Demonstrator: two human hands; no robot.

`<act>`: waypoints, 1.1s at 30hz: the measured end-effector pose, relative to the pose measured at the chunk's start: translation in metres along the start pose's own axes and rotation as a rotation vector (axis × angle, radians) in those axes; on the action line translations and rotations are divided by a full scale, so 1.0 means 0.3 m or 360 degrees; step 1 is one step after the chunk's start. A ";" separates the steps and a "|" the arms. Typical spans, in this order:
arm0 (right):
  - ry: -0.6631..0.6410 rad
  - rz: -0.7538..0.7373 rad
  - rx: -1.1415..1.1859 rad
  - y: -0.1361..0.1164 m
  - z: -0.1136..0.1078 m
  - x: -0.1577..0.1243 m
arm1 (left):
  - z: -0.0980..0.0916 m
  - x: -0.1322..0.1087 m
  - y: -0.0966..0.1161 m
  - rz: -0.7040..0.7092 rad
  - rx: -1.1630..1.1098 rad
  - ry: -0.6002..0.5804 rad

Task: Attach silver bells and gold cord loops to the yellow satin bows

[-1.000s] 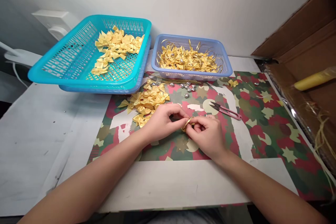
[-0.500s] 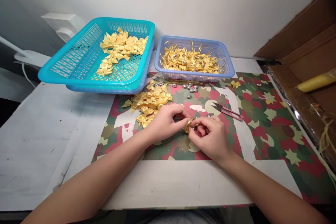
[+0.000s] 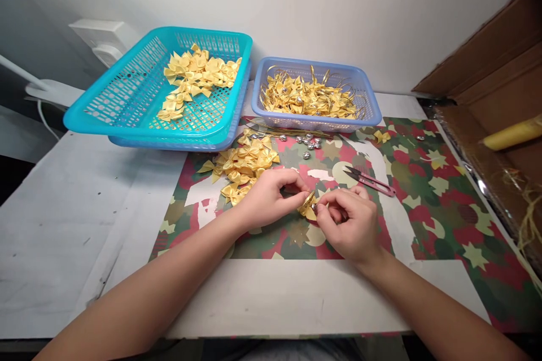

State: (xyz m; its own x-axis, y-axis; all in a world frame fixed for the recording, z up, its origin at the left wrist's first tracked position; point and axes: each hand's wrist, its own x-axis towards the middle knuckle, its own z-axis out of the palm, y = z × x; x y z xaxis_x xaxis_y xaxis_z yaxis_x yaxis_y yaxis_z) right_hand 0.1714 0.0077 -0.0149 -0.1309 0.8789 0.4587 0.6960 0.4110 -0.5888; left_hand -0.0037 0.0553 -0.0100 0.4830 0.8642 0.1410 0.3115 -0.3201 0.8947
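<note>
My left hand [image 3: 277, 197] pinches a yellow ribbon bow [image 3: 305, 211] that has a loop of gold cord on it. At the bow's right side my right hand [image 3: 351, 217] is closed, thumb and forefinger pressed on a small silver bell [image 3: 314, 208]. The fingers partly cover both bow and bell. Left of my left hand lies a pile of yellow bows [image 3: 243, 166]. Several loose silver bells [image 3: 311, 144] rest beyond the hands, near a bundle of gold cords [image 3: 292, 131]. A pair of thread snips [image 3: 372, 181] lies right of them.
A turquoise basket [image 3: 139, 124] with bows is stacked on a blue one at the back left. Behind the bells stands a periwinkle basket [image 3: 317, 122] of bows with cords and bells. A single bow [image 3: 381, 136] lies near it. Cardboard [image 3: 486, 79] borders the right side.
My right hand has shifted slightly right, away from my left fingers, so more of the bow and the bell shows. The left hand stays nearly in place.
</note>
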 end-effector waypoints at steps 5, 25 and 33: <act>-0.0013 0.0052 0.0028 -0.007 0.020 -0.001 | -0.001 0.001 0.002 -0.0004 -0.0005 -0.0001; -0.0204 0.0327 0.0113 0.001 0.034 -0.003 | 0.001 0.000 0.001 -0.0014 -0.0007 0.0011; -0.0300 0.0187 0.0024 0.005 0.020 -0.001 | 0.001 -0.001 -0.002 0.0005 0.0009 0.0012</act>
State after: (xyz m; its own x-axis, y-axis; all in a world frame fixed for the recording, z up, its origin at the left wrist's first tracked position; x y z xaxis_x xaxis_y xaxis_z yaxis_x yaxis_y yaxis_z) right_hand 0.1681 0.0095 -0.0199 -0.1802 0.9501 0.2548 0.7036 0.3055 -0.6416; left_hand -0.0039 0.0551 -0.0107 0.4775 0.8662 0.1469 0.3147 -0.3248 0.8919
